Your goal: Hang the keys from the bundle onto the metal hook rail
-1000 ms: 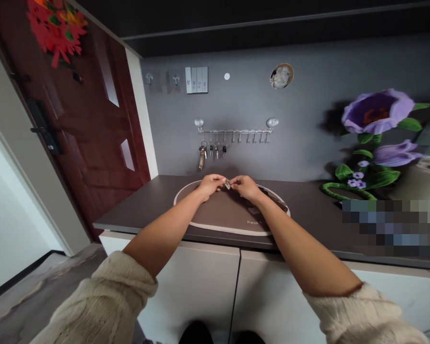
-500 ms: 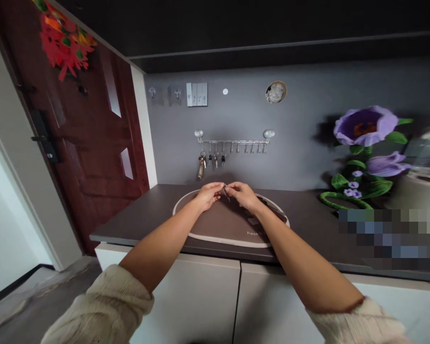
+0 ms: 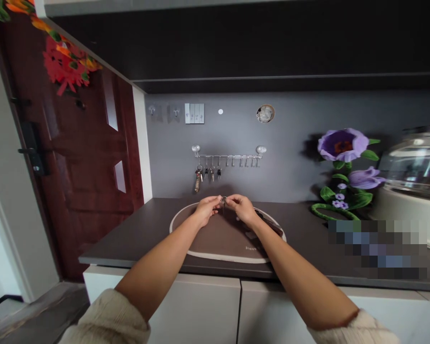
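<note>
2 hands (image 3: 222, 210) pinch keys (image 3: 223, 199) above a mat (image 3: 218, 243) on a dark countertop (image 3: 129, 229).

Soft, even indoor light, a little dim, with no clear source in view. A faint shadow lies on the wall (image 3: 222, 190) just beyond the left hand (image 3: 207, 210) and right hand (image 3: 242, 210). The key ring (image 3: 223, 200) between them looks soft. Far right of the hands, glare streaks a glass dome (image 3: 415, 165) — a pixelated patch (image 3: 376, 249) sits below it — while the door (image 3: 82, 162) far left leans from lens distortion.
</note>
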The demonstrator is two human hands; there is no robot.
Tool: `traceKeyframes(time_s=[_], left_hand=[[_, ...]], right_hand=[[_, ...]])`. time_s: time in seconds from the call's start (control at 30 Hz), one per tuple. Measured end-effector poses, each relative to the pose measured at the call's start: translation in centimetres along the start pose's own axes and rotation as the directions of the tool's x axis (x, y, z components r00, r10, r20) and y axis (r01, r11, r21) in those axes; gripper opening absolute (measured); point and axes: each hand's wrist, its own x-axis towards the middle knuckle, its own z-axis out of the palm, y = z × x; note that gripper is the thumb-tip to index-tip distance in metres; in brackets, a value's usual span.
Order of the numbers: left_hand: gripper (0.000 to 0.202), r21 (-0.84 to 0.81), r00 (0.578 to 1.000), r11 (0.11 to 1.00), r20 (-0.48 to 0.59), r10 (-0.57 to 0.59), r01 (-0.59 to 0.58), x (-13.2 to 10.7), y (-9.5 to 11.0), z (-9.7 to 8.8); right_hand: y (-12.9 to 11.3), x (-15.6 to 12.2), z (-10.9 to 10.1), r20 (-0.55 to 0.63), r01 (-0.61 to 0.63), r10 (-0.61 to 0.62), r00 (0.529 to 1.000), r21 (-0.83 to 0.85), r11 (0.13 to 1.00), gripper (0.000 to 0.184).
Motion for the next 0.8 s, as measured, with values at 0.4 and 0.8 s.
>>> traceKeyframes(time_s=[0.4,0.8], left_hand=[[0.023,0.158,0.997,0.987,-0.062,0.039,-0.029,0.8,-1.0,-0.3],[0.022,0.177,0.996,0.984,-0.077,0.047,-0.032,1.3,-1.6,-0.5]], right_hand=[[-2.7,3.2,-1.5,-0.089,-0.072,0.107,0.99,0.331,0.941,0.017],[-5.4,10.2,-0.8,-0.263,-0.115,0.283,0.922,0.511,0.852,0.01]])
